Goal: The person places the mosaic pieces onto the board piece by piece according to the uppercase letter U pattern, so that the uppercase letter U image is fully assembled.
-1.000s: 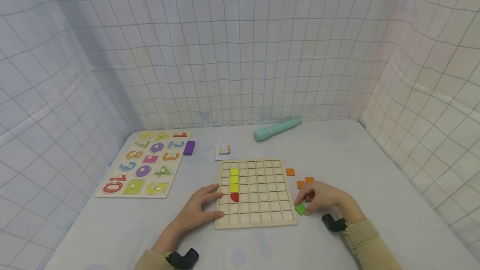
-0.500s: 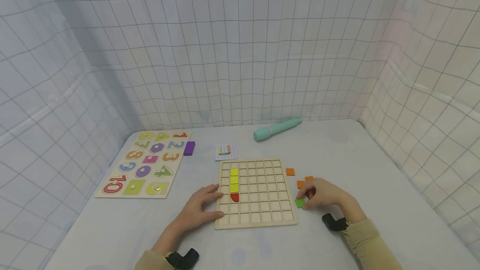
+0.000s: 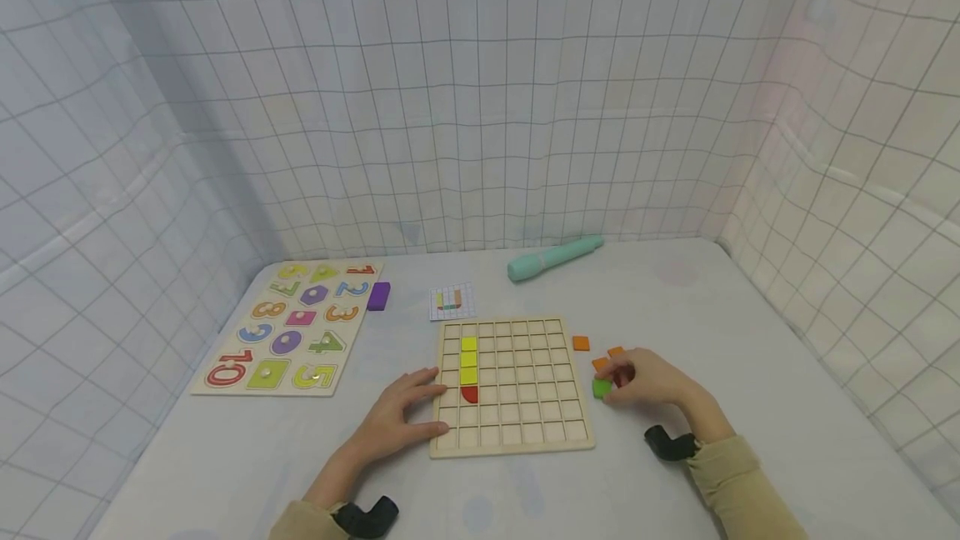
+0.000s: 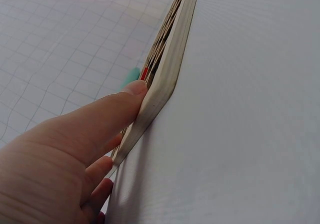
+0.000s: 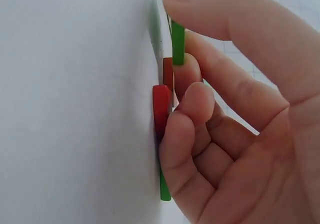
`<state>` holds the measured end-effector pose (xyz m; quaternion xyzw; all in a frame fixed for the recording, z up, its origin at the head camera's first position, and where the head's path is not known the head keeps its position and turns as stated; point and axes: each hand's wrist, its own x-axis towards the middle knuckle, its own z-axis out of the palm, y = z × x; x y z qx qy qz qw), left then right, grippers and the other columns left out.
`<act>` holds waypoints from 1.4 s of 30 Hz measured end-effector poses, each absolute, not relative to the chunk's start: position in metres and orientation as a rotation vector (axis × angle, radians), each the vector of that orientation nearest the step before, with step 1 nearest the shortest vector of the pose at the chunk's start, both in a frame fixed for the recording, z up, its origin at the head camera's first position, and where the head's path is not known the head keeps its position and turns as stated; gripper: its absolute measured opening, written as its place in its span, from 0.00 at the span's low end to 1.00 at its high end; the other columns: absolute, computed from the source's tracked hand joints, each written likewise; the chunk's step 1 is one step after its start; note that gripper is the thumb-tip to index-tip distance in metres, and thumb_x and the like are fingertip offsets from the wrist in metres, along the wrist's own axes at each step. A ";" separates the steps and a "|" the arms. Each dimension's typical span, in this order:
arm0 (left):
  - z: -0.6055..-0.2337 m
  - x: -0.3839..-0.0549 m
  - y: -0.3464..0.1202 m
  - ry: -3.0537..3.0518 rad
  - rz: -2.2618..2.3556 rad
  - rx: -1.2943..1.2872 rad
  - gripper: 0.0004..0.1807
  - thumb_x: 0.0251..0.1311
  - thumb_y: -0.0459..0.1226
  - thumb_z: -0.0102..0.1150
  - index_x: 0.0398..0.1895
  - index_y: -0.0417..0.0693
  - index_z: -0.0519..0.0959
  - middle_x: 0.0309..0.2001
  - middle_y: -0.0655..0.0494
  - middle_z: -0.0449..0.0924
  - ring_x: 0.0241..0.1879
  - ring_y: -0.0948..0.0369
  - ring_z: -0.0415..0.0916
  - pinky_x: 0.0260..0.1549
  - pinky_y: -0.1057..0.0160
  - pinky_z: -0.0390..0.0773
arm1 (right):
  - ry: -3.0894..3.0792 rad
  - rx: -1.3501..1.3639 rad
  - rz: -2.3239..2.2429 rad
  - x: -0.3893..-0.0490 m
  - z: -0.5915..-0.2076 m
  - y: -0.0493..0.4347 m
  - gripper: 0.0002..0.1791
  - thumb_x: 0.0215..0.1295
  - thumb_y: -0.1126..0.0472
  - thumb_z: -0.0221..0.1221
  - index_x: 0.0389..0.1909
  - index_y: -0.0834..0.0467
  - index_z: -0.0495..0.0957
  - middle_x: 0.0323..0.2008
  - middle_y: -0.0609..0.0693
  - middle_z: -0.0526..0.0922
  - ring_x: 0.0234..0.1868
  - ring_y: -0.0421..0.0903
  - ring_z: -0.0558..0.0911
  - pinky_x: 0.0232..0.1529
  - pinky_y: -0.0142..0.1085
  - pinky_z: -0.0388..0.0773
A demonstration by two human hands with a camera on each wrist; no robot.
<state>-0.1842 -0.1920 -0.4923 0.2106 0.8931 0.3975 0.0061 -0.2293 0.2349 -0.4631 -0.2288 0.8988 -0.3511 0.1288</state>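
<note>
A wooden grid board (image 3: 512, 449) lies in front of me, with yellow square tiles (image 3: 468, 360) in one column and a red rounded tile (image 3: 469, 394) just below them. My left hand (image 3: 395, 413) rests at its left edge, the thumb on the rim in the left wrist view. Right of the board, my right hand (image 3: 651, 377) pinches a green square tile (image 5: 178, 34) between thumb and finger. Under its curled fingers, a red tile (image 5: 160, 109) and another green tile (image 5: 165, 185) show in the right wrist view. Orange tiles (image 3: 601, 363) lie beside that hand, partly covered.
Behind the board lies a small pattern card (image 3: 451, 302). A number puzzle board (image 3: 336, 350) is at the left, with a purple block (image 3: 378, 297) beside it. A teal wand-like thing (image 3: 555, 258) lies at the back. One orange tile (image 3: 581, 343) sits apart near the board's right edge.
My right hand has moved slightly away from me along the board's right side, carrying the green tile. The orange tiles beside it have shifted a little. My left hand has stayed still.
</note>
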 end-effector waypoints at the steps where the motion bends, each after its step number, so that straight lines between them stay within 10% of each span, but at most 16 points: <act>1: -0.492 -0.184 -0.192 2.794 1.244 0.659 0.32 0.44 0.55 0.70 0.55 0.56 0.78 0.67 0.57 0.63 0.69 0.52 0.53 0.70 0.51 0.45 | 2.617 -0.662 -1.023 -0.230 -0.463 0.235 0.14 0.49 0.60 0.68 0.39 0.54 0.83 0.26 0.43 0.76 0.28 0.40 0.72 0.27 0.29 0.72; 42: -0.492 -0.184 -0.192 2.776 1.244 0.643 0.31 0.46 0.55 0.69 0.55 0.57 0.78 0.67 0.56 0.63 0.69 0.51 0.54 0.69 0.49 0.46 | 2.514 -0.802 -1.038 -0.237 -0.453 0.071 0.11 0.49 0.59 0.69 0.35 0.52 0.82 0.29 0.40 0.78 0.32 0.38 0.75 0.35 0.30 0.76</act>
